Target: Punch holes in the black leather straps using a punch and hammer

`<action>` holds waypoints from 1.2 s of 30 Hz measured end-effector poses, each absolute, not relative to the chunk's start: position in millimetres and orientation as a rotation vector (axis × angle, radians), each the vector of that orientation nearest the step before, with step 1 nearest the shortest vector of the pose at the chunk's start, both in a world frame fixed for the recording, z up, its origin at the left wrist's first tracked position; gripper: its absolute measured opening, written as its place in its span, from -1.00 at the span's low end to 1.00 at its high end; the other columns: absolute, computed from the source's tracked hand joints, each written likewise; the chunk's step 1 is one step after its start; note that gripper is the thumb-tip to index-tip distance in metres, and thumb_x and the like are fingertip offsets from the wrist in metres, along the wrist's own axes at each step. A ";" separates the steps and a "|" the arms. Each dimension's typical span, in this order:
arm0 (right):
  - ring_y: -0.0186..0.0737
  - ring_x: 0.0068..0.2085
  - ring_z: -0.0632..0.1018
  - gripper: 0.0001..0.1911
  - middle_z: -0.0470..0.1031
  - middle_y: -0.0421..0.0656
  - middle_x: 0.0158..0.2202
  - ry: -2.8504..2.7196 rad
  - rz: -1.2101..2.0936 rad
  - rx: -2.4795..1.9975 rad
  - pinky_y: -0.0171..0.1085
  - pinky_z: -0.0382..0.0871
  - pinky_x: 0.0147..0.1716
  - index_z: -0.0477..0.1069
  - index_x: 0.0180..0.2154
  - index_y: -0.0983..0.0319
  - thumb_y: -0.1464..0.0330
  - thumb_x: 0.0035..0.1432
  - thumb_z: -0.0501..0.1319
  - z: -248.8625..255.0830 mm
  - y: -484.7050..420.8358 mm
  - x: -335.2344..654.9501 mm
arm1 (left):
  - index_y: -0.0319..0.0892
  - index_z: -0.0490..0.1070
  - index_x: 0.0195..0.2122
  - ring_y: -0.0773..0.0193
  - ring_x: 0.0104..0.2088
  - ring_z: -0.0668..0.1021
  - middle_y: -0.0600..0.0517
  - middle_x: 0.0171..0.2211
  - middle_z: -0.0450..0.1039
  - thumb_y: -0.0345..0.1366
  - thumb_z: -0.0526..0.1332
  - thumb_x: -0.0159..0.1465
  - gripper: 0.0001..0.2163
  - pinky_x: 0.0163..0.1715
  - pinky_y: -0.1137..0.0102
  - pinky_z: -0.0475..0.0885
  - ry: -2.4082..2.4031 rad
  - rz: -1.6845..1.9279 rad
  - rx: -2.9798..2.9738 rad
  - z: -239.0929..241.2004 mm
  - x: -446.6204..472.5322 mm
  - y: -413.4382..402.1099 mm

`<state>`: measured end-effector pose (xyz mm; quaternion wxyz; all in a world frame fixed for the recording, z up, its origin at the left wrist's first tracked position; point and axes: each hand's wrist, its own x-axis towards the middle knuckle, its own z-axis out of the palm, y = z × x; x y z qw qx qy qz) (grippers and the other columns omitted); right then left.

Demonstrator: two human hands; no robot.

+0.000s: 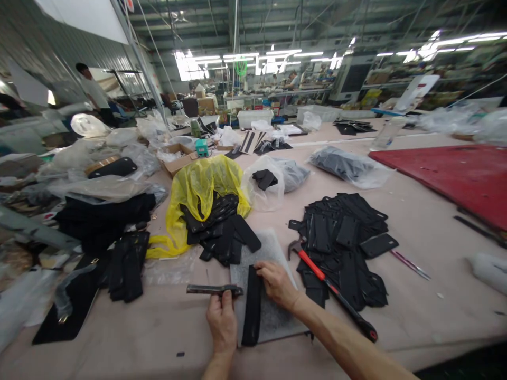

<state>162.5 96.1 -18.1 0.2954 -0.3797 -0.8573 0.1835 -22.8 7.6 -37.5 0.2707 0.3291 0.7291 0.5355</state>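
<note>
Your left hand (222,322) had a narrow grip, thumb and fingers closed around a dark bar (202,289), which you held roughly level, its right end over the left edge of the grey board (275,323) and just beside the black strip (251,311). Your right hand (275,285) reached in from the other side, its grip pinched small on the strip's upper end. The strip itself lay lengthwise on the board, near its left edge, with its lower end towards you.

The board rested on the table (158,338) in front of you. To its right you had a claw hammer (312,264) with a red and black handle, its head pointing away from you, against a heap of black pieces (344,227). A slim pinkish tool (410,264) lay to the right of that heap. Beyond the board's far left corner, more black pieces spilled from a yellow bag (198,179), some of them reaching the board. Next to it stood a clear bag (273,195) with dark pieces inside, and farther right you had a red panel (455,174).
</note>
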 end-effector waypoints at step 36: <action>0.18 0.39 -0.13 -0.25 -0.09 0.12 0.38 -2.152 0.394 -1.780 0.21 -0.32 0.31 0.05 0.32 0.44 0.31 0.16 0.16 -25.8 4.5 106.4 | -0.18 0.54 -0.21 0.10 -0.15 0.60 -0.09 -0.21 0.59 -0.22 0.12 0.31 -0.77 -0.06 0.26 0.47 1.563 1.199 1.626 -21.8 -11.8 77.5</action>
